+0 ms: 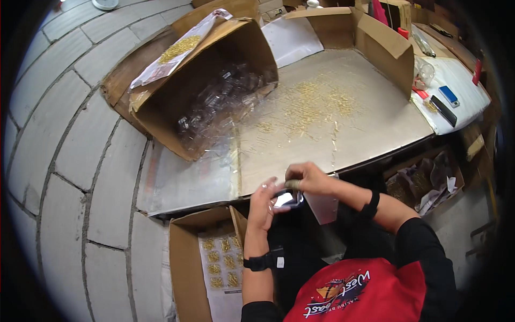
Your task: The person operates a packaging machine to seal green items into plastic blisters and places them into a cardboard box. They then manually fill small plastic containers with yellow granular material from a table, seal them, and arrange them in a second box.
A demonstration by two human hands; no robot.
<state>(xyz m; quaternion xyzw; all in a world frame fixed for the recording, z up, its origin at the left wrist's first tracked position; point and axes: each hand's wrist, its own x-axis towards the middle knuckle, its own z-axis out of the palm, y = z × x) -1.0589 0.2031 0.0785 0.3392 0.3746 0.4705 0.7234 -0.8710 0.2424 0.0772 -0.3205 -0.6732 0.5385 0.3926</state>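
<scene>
My left hand [262, 206] grips a small clear plastic box [287, 199] just off the table's front edge, and light glares off its surface. My right hand [308, 179] is closed at the box's far side, its fingertips bent down over it. What those fingertips pinch, if anything, is hidden. Beyond my hands, many thin gold-coloured pins [314, 104] lie scattered over the table [375, 126]. A tipped cardboard box [161, 115] at the left opens toward the table, with a heap of clear plastic boxes [222, 99] spilling from it.
Below the table at the left stands an open cardboard carton [182, 263] with rows of pin-filled clear packs [214, 268]. More pins lie on white paper [147, 78] atop the tipped box. At right are a blue device [449, 96], a black object [443, 110] and another carton [424, 185].
</scene>
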